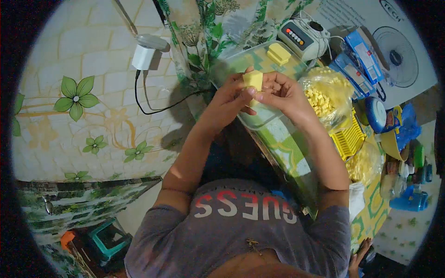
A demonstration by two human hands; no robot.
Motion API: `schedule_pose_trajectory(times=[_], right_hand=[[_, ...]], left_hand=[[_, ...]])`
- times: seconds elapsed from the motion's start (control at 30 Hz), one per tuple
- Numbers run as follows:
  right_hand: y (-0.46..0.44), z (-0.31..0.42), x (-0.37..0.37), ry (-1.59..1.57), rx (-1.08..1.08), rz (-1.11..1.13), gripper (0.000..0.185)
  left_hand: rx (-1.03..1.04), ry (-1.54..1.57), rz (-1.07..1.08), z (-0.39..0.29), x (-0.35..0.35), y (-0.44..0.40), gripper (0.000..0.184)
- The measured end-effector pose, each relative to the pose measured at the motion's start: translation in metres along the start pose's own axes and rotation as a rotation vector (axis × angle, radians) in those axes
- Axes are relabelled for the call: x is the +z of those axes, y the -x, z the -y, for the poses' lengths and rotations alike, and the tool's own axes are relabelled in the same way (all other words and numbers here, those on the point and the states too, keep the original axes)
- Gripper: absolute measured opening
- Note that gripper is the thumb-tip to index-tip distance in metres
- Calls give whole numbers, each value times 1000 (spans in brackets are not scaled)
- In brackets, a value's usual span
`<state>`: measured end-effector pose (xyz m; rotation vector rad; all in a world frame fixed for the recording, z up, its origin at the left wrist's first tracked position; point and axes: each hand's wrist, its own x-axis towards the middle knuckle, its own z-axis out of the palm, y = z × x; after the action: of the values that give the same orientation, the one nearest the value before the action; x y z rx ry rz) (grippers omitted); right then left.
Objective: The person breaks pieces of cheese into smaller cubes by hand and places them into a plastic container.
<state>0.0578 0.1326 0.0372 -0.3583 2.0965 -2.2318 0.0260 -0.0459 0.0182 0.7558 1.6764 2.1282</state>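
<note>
A small yellow block (253, 80) is held up between my two hands. My left hand (229, 99) is closed around its left side, with the thumb across the lower front. My right hand (285, 95) has its fingers curled, and its thumb and fingertips pinch near the block's lower right edge. Below the hands is a clear plastic tray (259, 121). More yellow pieces (278, 54), lying together, rest at the tray's far end. What the block is made of I cannot make out.
Right of the tray, a clear bag (324, 95) holds many small yellow pieces. Past it are a yellow slotted basket (347, 139), another clear bag (366, 164) and several bottles. A device with coloured buttons (296, 37) stands behind. A white plug (143, 56) with a black cable is at left.
</note>
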Motion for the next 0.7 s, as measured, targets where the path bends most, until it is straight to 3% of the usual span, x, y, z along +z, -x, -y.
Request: schedule_pose_trajectory(times=[0.17,0.7], right_hand=[[4,15,-3,-105,61,-130,42],[6,21,-6,-53,15,-140,55]], left_hand=[[-135,162,20,-1,-4,-5,36],[-2,192,22,-13,0,-13,42]])
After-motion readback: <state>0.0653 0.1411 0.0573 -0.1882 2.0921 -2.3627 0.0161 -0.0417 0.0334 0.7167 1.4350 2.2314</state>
